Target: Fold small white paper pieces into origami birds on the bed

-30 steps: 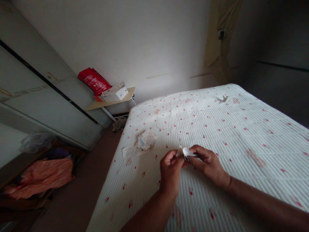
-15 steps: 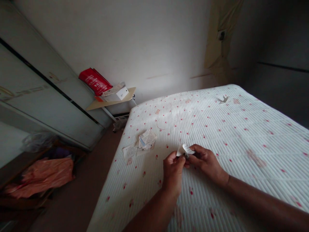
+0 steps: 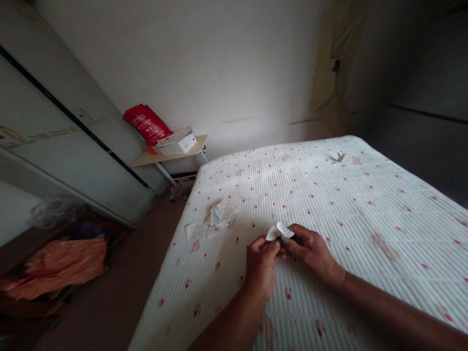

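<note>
A small folded piece of printed paper [image 3: 284, 229] is pinched between my two hands, with two flaps standing up from it. My left hand [image 3: 262, 263] grips its lower left part with thumb and fingers. From the other side my right hand [image 3: 313, 251] closes on the paper, thumb near the left thumb. The fingers hide the paper's lower part. Left of my hands, several loose printed paper pieces [image 3: 224, 213] lie overlapping on the white mattress [image 3: 292, 195]. Far off on the mattress sits a folded paper figure [image 3: 339, 157] with pointed tips.
Beyond the mattress's far left corner stands a small table [image 3: 146, 159] with a red bag [image 3: 146, 123] and a white box [image 3: 185, 142]. An orange plastic bag [image 3: 66, 265] lies on a low wooden piece at left. The wall has a socket [image 3: 335, 64].
Both hands keep their hold on the paper, and its two flaps spread a little wider apart. The view has shifted slightly.
</note>
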A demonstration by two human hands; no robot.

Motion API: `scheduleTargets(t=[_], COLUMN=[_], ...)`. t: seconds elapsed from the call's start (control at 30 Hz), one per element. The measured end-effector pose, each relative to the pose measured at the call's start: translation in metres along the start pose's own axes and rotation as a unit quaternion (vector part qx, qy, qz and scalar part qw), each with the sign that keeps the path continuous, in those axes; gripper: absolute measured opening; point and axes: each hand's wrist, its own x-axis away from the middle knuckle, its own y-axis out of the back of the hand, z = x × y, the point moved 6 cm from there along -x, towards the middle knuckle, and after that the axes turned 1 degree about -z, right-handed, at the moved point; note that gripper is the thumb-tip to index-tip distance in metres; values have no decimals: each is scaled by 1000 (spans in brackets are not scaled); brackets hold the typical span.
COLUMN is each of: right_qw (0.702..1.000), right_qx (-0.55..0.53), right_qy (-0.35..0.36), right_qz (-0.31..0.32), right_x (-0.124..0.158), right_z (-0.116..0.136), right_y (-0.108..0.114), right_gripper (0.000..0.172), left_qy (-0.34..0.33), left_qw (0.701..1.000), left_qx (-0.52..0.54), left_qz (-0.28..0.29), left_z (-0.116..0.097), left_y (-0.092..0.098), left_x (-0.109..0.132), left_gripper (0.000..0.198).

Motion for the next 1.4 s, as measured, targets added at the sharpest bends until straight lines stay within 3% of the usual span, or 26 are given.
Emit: scheduleTargets(t=[0.5,0.8,1.0,1.4], right_qw=[1000,999,993,971], right_qx=[-7,-33,-103,-235], right_qy=[11,24,24,-20], right_qz=[22,13,43,25], right_x=[2,2,3,-1], right_z=[-9,-3,1,5], right_y=[-3,0,-4,-8], right_gripper=[24,20,22,34], left_qy=[-41,-54,-66,-106], left_qw=[995,995,988,975], left_qx=[-87,-71,-126,-186], left_qz=[-18,53,51,53], left_z=[-4,-8,-14,-19], left_y=[3,-4,-6,-5], left_x=[2,6,8,9], left_gripper=[16,8,18,18])
